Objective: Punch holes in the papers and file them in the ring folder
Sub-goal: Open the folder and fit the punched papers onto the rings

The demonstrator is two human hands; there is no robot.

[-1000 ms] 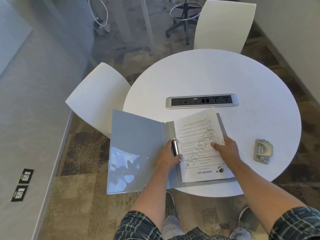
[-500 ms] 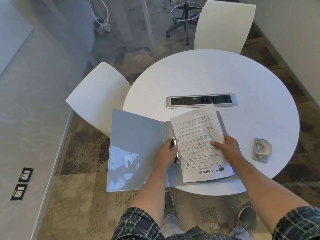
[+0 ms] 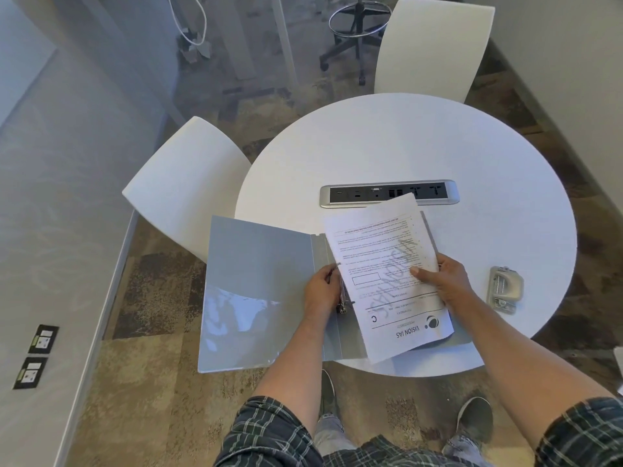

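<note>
Printed papers (image 3: pixel 387 274) lifted and tilted over open ring folder (image 3: pixel 259 288), lower centre of frame, probably to line punched edge up with ring mechanism (image 3: pixel 343 298). Pinched by right hand (image 3: pixel 441 281), thumb on top. Left hand (image 3: pixel 322 291) curled at rings, probably working them. Hole punch (image 3: pixel 504 289) right, on round table (image 3: pixel 438 153).

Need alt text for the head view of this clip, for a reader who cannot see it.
A person's right hand holds a stack of printed papers tilted over the open grey ring folder, while the left hand grips the ring mechanism. The folder lies on a round white table, its cover overhanging the edge, with a metal hole punch to the right.
</note>
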